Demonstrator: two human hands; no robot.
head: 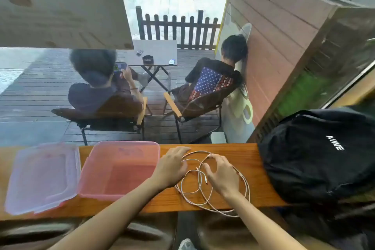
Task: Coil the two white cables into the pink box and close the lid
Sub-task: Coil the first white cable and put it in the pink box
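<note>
1. The white cables (213, 186) lie in loose, overlapping loops on the wooden counter (233, 148), between the pink box (121, 168) and a black backpack (318, 154); one loop hangs a little over the near edge of the counter
2. The strands are thin and cross each other, so I cannot tell where one cable ends and the other begins
3. The left hand (172, 166) rests palm down on the far left part of the tangle, fingers extended and close together, pressing on the cable rather than pinching it
4. The right hand (221, 174) hovers over the middle of the loops with fingers spread and curled, thumb apart, not clamped on anything that shows
5. The pink box sits open and looks empty, just to the left of the left hand; its clear lid (42, 176) lies flat beside it, further left
6. Judging by this, the step in hand is gathering the cables into a coil; nothing is boxed yet
7. The next move calls for drawing in the overhanging loop, tightening the coil to fit the box, and lifting it leftward without letting it spring open
</note>
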